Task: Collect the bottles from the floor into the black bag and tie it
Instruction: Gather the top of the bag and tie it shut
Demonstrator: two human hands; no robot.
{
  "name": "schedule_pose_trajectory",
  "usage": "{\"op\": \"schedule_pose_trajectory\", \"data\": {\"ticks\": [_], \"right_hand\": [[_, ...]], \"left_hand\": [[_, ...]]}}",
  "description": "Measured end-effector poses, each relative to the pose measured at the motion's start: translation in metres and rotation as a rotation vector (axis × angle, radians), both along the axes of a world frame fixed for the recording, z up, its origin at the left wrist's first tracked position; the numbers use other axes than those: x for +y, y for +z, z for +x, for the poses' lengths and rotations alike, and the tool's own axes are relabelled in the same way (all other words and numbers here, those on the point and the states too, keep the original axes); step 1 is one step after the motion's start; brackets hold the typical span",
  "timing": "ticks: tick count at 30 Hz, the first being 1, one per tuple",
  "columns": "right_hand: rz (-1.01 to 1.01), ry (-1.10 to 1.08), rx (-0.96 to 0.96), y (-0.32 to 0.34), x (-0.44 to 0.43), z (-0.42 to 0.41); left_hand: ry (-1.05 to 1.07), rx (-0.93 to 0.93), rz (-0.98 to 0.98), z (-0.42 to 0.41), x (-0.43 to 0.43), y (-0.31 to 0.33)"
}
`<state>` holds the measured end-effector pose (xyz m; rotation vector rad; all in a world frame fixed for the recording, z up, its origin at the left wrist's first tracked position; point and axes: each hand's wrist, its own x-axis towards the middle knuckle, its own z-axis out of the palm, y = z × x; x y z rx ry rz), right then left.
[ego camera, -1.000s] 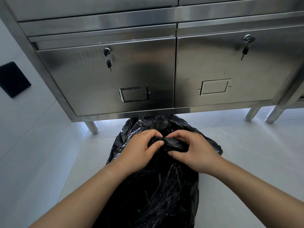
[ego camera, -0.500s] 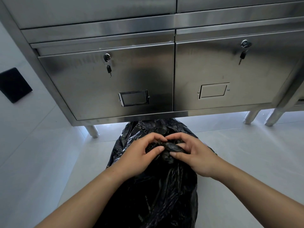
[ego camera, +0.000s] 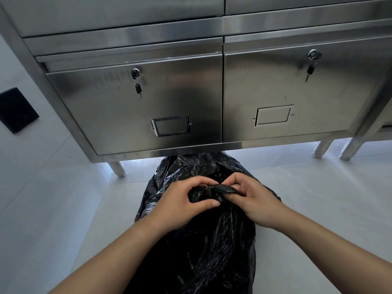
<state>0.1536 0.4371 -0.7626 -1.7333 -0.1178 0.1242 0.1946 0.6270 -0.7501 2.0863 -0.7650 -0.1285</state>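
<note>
Black plastic fills the middle of my view: the bag (ego camera: 203, 247) stands on the pale floor (ego camera: 318, 209), its far side reaching just under the front edge of a steel cabinet (ego camera: 180, 102). I have both hands at its gathered neck. My left hand (ego camera: 180, 204) comes in from the lower left with its fingers (ego camera: 197, 184) curled over the bunched plastic and the thumb pressing from below, so it is closed on the neck of the bag. My right hand (ego camera: 252, 200) meets it from the other side, its fingers (ego camera: 233, 195) pinching a twisted roll of the same plastic (ego camera: 224, 188) that lies between the two hands. The hands almost touch over that twist. I cannot tell whether a knot is formed there. I see no bottles on the floor around the bag, and what the bag holds is hidden by its folds.

The cabinet has two drawer fronts side by side, each with a lock and a hanging key (ego camera: 138, 89) and a small label frame (ego camera: 170, 125) lower down. It stands on round metal legs (ego camera: 116, 168). A dark square plate (ego camera: 17, 110) sits on the wall at the left.
</note>
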Motion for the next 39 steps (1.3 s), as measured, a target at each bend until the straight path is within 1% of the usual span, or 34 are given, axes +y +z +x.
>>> {"op": "schedule_pose_trajectory", "data": {"ticks": [6, 10, 12, 15, 18, 23, 26, 28, 31, 33, 35, 37, 39], "right_hand": [[-0.084, 0.038, -0.059, 0.0018, -0.0008, -0.005], [-0.202, -0.016, -0.158, 0.0026, 0.0004, -0.0047], [-0.19, -0.033, -0.214, 0.003, 0.0004, -0.0023], [-0.199, 0.004, -0.216, 0.0049, -0.0017, -0.0008], [-0.158, 0.058, -0.155, 0.0071, -0.0041, -0.0012], [0.049, 0.084, -0.031, 0.0082, -0.0049, -0.0001], [0.083, 0.072, -0.023, 0.0064, -0.0052, -0.0005], [0.018, 0.042, -0.087, 0.0035, -0.0054, -0.0007], [-0.203, -0.059, -0.262, 0.0004, -0.0053, -0.0008], [-0.334, -0.125, -0.439, 0.0009, -0.0056, -0.0013], [-0.421, -0.115, -0.607, 0.002, -0.0055, -0.0014], [-0.451, -0.089, -0.656, 0.0026, -0.0048, -0.0028], [-0.466, -0.069, -0.651, 0.0028, -0.0037, -0.0043]], "left_hand": [[0.034, -0.04, 0.01, 0.001, -0.0009, -0.0002], [0.046, -0.022, 0.037, 0.0016, -0.0002, -0.0008], [0.038, -0.012, 0.048, 0.0027, 0.0011, 0.0003], [0.005, 0.051, 0.061, 0.0038, 0.0033, 0.0022], [-0.035, 0.115, 0.051, 0.0038, 0.0042, 0.0026], [-0.051, 0.111, -0.022, 0.004, 0.0025, 0.0029], [-0.031, 0.127, 0.007, 0.0045, 0.0015, 0.0036], [-0.032, 0.175, 0.012, 0.0051, 0.0015, 0.0039], [-0.03, 0.284, -0.057, 0.0054, 0.0012, 0.0041], [-0.003, 0.359, -0.138, 0.0055, 0.001, 0.0051], [0.017, 0.395, -0.19, 0.007, 0.0013, 0.0065], [0.022, 0.408, -0.215, 0.0074, 0.0013, 0.0078], [0.032, 0.414, -0.222, 0.0069, 0.0012, 0.0078]]}}
